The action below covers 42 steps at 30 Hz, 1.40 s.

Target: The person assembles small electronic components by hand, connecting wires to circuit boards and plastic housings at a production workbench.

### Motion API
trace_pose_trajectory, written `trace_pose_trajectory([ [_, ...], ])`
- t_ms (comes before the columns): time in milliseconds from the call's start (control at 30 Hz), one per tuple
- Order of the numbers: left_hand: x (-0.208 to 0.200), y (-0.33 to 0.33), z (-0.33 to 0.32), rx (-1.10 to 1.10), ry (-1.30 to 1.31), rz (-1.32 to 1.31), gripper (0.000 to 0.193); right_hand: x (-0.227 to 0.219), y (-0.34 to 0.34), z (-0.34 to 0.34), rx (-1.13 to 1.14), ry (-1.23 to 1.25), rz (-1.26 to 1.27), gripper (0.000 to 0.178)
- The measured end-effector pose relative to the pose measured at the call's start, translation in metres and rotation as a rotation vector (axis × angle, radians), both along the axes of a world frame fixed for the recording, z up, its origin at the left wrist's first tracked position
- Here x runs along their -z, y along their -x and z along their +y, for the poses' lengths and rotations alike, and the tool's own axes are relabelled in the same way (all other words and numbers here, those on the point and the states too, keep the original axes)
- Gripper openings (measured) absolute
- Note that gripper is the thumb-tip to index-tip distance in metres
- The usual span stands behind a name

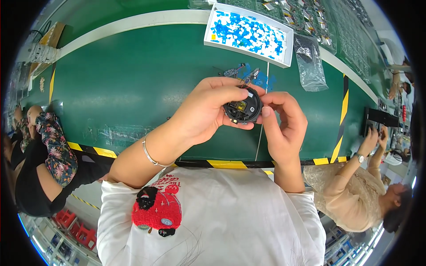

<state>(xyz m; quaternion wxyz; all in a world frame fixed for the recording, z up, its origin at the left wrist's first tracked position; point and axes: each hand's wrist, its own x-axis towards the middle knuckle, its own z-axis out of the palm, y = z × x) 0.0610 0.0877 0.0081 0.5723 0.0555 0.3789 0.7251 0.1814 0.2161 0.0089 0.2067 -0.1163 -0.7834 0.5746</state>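
Above the green bench, my left hand (213,104) grips a round black plastic housing (248,111) with its open side facing up. Small electronic parts and a yellowish patch show inside it. My left thumb presses on the upper rim, and the other fingers support it from beneath. At the right rim, my right hand (284,122) has its thumb and index finger pinched together; whatever lies between them is too small to make out. Just beyond the housing are small circuit boards with wires (252,75), next to blue scraps (268,80) on the bench.
A white box (284,62) of blue and white pieces stands at the far side, beside a clear plastic bag (310,66). Trays of circuit boards (306,17) lie behind. Yellow-black tape (226,164) edges the green bench (133,80). Co-workers sit left (55,150) and right (346,190).
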Motion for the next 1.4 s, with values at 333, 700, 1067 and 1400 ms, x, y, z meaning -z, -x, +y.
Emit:
trace_pose_trajectory([
  [333, 0.003, -0.003, 0.003, -0.033, 0.013, 0.115, 0.024, -0.002, 0.004, 0.003, 0.001, -0.108, 0.006, 0.011],
  [700, -0.008, -0.011, -0.003, 0.016, 0.019, 0.589, 0.032, -0.013, -0.016, 0.039, 0.072, 0.128, -0.128, 0.01],
  [1067, -0.002, 0.164, 0.048, -0.304, 0.47, 1.907, 0.023, 0.041, -0.137, 0.194, 1.0, -0.584, -0.474, 0.024],
  [1400, 0.014, 0.206, 0.092, -0.066, 0.534, 2.177, 0.017, 0.028, -0.123, 0.171, 1.014, -0.569, -0.329, 0.021],
])
